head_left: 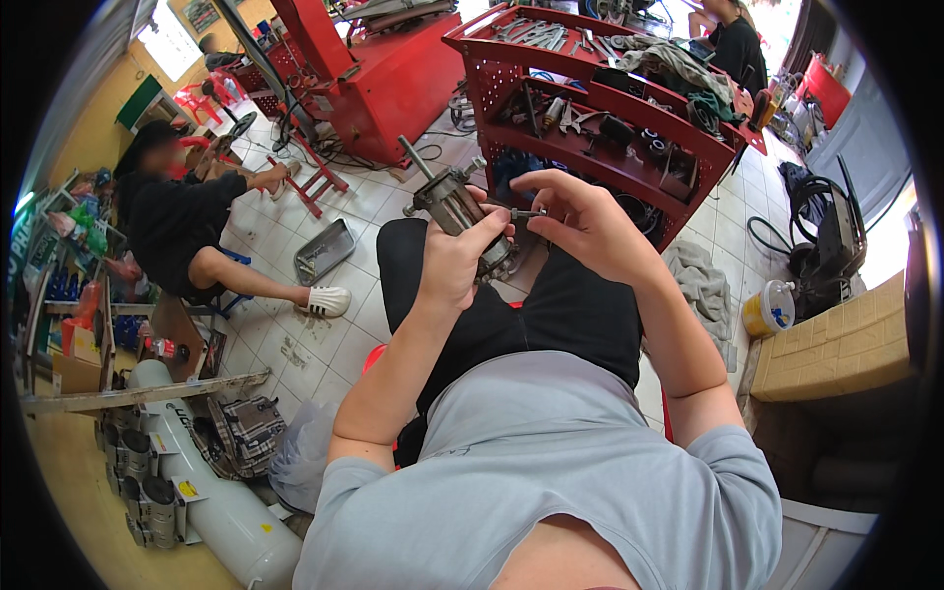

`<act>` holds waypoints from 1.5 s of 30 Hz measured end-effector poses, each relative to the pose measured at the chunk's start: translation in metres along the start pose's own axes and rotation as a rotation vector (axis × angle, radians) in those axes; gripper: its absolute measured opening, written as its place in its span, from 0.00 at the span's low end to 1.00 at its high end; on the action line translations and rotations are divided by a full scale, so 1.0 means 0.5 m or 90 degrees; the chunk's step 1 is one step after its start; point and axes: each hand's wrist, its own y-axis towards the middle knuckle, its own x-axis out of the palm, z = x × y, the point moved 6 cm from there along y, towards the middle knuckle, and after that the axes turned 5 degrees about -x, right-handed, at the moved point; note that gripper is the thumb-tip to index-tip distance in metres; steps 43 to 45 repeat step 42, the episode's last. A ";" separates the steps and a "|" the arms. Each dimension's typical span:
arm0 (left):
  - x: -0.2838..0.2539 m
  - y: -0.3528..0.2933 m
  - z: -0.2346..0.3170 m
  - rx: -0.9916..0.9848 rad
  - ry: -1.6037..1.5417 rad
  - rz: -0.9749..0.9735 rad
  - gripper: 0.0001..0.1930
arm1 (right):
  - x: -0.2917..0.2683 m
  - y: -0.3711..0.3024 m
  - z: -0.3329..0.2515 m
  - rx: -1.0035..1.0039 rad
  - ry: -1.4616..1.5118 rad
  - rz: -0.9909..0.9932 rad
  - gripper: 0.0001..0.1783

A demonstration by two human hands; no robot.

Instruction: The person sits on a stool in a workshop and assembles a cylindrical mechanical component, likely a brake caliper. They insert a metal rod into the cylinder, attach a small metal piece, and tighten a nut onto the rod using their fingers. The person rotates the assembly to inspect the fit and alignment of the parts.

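My left hand (454,261) is closed around a grey metal machine part with a cylindrical body (456,206). A bare shaft (417,157) sticks out of its far left end, and the part is tilted above my lap. From its right side a thin metal rod (523,213) points toward my right hand (586,218). My right thumb and a curled finger close at the rod's tip, while the index finger stretches out above it. The fingers partly hide that tip.
Ahead stands a red tool cart (590,88) with wrenches, rags and loose parts. A metal tray (324,252) lies on the tiled floor at left, near a seated person (177,221). A white tank (211,492) is at lower left, a bucket (768,309) at right.
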 end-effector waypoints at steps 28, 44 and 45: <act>0.001 -0.002 0.007 0.031 -0.017 0.042 0.15 | 0.005 -0.005 0.024 0.115 0.195 -0.006 0.17; 0.005 -0.007 0.008 0.021 -0.001 0.038 0.14 | 0.006 -0.003 0.025 0.044 0.136 -0.049 0.20; 0.005 -0.007 0.008 0.021 -0.001 0.038 0.14 | 0.006 -0.003 0.025 0.044 0.136 -0.049 0.20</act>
